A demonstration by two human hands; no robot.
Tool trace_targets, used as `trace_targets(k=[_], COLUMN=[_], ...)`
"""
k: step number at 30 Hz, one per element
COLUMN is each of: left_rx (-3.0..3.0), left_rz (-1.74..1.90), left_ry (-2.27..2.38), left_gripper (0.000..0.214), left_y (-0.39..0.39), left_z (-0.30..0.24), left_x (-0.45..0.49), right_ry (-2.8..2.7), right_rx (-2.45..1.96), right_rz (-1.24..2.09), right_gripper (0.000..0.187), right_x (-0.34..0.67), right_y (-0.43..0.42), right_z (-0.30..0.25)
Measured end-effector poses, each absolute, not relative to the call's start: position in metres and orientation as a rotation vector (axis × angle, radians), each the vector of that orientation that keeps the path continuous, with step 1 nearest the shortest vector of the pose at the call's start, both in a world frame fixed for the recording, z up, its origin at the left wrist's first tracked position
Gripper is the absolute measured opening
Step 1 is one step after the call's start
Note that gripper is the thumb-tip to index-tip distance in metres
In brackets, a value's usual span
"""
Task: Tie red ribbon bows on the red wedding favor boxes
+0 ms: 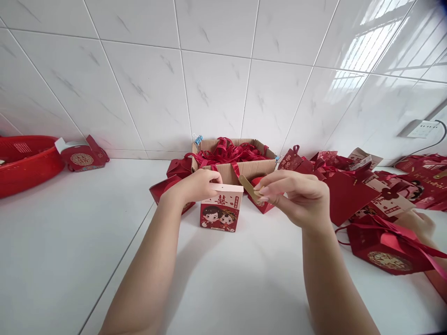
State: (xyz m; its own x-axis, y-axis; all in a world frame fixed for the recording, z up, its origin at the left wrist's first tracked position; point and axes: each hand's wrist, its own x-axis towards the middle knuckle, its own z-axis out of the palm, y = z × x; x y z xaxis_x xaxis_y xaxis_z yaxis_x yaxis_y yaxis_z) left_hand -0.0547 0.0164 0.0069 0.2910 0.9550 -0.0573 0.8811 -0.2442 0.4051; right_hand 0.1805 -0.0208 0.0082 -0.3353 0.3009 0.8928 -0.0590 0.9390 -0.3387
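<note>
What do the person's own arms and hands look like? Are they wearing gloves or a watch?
The left forearm and right forearm are bare, with no sleeve in view. The left hand and right hand wear no gloves. I see no watch, bracelet or ring, and no markings stand out.

A red basin (30, 173) stands left, a wall socket (420, 130) right.

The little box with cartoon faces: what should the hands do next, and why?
Maybe bring the gold strip to the box, because the right hand pinches the strip near its top and the left hand holds the box upright.
</note>
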Motion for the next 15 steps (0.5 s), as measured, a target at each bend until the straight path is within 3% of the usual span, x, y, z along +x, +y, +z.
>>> trace_targets(k=[2,6,10,15], left_rx=[2.189,2.228,2.353,2.530], left_rz=[0.260,0.474,0.993,1.019], left_ry=[1.656,1.549,1.079,0.721], left_gripper=[0.021,0.058,0.022,0.028], left_y=[0.013,-0.007,-0.045,-0.080], left_z=[0.008,0.022,0.041,0.050], left_x=[-0.055,-0.053,-0.040,-0.026], right_ry=[-1.888,-1.902,-1.967,-2.009], right_rx=[-0.111,-0.025,0.021,0.092], right_rz=[0.400,0.457,0.461,0.502], right_gripper=[0.025,0.025,0.025,0.019], right_x=[0.181,0.183,0.184,0.181], right_y=[-0.023,-0.028,-0.032,-0.038], right_z=[0.010,0.011,0.014,0.019])
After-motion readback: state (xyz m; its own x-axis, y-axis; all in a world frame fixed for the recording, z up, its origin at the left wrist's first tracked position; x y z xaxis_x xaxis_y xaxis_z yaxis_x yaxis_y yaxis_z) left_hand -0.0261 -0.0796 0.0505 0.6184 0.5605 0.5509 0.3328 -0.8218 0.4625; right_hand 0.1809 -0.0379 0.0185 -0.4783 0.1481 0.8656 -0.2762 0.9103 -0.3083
